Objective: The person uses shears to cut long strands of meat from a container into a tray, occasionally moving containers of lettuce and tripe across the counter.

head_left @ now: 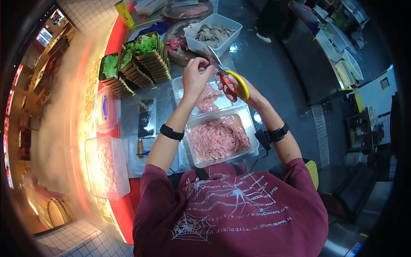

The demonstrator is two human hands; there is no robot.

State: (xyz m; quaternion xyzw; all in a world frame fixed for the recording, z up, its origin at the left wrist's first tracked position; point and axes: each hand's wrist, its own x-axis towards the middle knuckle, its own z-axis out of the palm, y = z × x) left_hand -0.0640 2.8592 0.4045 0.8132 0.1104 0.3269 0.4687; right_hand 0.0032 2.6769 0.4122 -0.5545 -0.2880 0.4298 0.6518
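My right hand point(247, 92) grips a pair of scissors point(241, 83) with yellow and red handles, their blades pointing up and away from me. Close to the blades, my left hand point(197, 79) pinches its fingertips together; what they hold is too small to make out. Under both hands stands a clear tub point(176, 89) with pale pink meat strips point(207, 99) in it. Nearer to me is a second clear tub point(251, 128), with a larger heap of pink strips point(219, 139). Just beyond the scissors sits a tub point(201, 46) of greyish strips point(216, 35).
Stacked metal trays point(158, 64) with lettuce point(146, 44) stand at the left. A cleaver point(147, 120) lies left of my forearm, its wooden handle over a plastic lid. Round chopping boards point(173, 32) are at the back, and another meat tub point(122, 171) is on the left ledge.
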